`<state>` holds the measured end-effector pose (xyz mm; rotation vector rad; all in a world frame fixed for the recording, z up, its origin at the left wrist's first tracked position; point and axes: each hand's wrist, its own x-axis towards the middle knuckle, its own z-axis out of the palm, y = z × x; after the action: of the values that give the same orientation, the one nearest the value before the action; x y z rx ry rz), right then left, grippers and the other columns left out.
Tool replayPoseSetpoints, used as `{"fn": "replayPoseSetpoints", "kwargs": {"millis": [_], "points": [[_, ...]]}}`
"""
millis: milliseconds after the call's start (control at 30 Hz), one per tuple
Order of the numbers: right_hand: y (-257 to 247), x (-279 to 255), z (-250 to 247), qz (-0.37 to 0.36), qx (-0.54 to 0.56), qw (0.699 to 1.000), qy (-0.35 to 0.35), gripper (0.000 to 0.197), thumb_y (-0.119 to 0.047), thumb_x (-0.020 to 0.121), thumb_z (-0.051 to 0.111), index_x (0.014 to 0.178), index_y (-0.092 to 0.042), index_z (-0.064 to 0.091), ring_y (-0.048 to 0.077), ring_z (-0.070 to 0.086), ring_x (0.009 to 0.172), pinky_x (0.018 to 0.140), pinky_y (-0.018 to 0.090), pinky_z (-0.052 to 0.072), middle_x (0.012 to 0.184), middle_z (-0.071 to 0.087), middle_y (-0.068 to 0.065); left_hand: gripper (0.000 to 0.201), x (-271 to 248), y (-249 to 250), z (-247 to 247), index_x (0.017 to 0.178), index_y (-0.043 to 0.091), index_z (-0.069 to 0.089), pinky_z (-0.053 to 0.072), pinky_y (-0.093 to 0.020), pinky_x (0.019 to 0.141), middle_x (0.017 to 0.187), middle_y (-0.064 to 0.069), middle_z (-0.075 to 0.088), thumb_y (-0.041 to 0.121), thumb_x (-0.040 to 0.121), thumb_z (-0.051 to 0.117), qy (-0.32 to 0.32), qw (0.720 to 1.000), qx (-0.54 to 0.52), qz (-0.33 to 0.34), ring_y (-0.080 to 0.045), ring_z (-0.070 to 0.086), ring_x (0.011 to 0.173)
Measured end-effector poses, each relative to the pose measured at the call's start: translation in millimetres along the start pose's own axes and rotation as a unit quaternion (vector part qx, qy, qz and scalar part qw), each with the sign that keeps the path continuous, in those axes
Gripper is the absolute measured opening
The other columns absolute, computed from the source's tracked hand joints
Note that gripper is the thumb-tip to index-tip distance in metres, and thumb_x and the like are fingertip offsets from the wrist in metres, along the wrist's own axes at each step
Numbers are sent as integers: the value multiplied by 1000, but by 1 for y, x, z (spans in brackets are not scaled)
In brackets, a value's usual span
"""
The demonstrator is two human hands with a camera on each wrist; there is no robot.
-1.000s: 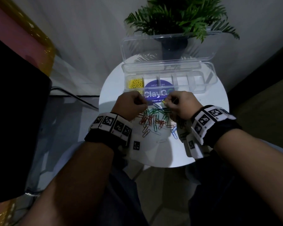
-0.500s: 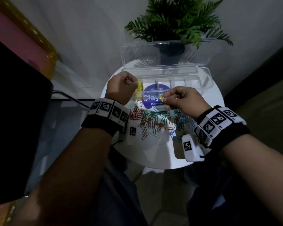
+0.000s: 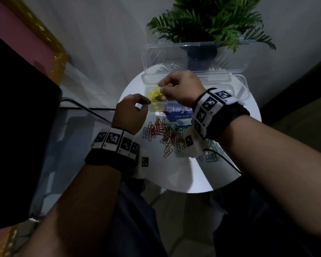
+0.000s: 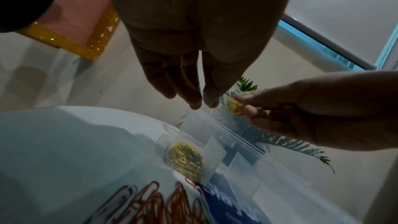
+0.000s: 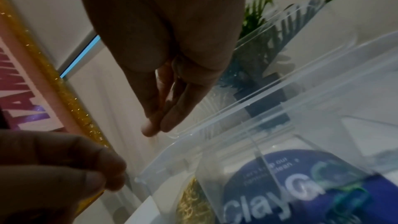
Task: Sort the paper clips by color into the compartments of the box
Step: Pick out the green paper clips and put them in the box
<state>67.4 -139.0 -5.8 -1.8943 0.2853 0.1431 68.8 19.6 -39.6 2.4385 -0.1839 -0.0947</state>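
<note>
A clear compartment box (image 3: 244, 86) stands on the round white table (image 3: 183, 175) with its lid open behind it. Yellow paper clips (image 3: 154, 96) (image 4: 185, 157) fill its leftmost compartment. My right hand (image 3: 161, 88) hovers over that compartment and pinches a yellow clip (image 4: 235, 108) between thumb and fingertips. My left hand (image 3: 147, 104) hangs just left of the box's front corner, fingers loosely bunched (image 4: 194, 103), and nothing shows between them. The mixed pile of red, green and blue clips (image 3: 165, 132) lies on the table in front of the box.
A potted fern (image 3: 208, 21) stands behind the box lid. A blue sticker (image 3: 178, 113) shows under the box. More blue and green clips (image 3: 211, 156) lie under my right wrist, near a thin cable (image 3: 228, 163). A dark object (image 3: 17, 127) fills the left side.
My left hand has drawn back from the yellow compartment to the box's front left corner. My right hand has carried its yellow clip from the pile up over that compartment.
</note>
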Motion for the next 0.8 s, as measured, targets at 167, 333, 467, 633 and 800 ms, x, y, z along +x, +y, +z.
{"fn": "replayPoseSetpoints", "kwargs": {"millis": [167,333,467,633,800], "points": [[0,-1,-8,-13,-26,999,22,11,-2,86,59,92,-6,67,11,64,61,74,28,59,68,61,-2,15,-7,-5,4,92,21,69,36,-17,65,77,9,58,16,87,56,-39,999,-15,-11,0,47,50],[26,-19,-30,-9,-66,996,58,14,-2,85,57,84,-12,67,5,59,55,57,18,52,69,62,2,15,0,-3,3,95,18,70,38,-14,73,97,4,68,15,87,58,-35,999,-10,4,-6,54,64],[44,-27,-34,-41,-247,968,26,23,-12,85,59,106,-14,67,14,56,83,75,17,41,108,62,4,16,25,9,-3,96,19,70,38,-15,76,100,1,70,17,86,57,-7,999,25,22,-15,60,83],[51,-21,-27,-55,-331,942,-8,32,-16,88,54,119,-12,61,28,55,110,91,29,40,120,57,12,20,60,30,3,97,17,71,43,-28,86,111,-4,65,16,87,54,-97,976,166,103,-24,58,103],[56,-18,-29,-56,-304,951,15,22,-20,90,56,106,-14,70,29,58,103,86,31,43,109,66,11,19,88,41,22,96,22,73,45,-32,92,107,-2,68,28,85,58,-202,880,384,191,-26,61,98]]}}
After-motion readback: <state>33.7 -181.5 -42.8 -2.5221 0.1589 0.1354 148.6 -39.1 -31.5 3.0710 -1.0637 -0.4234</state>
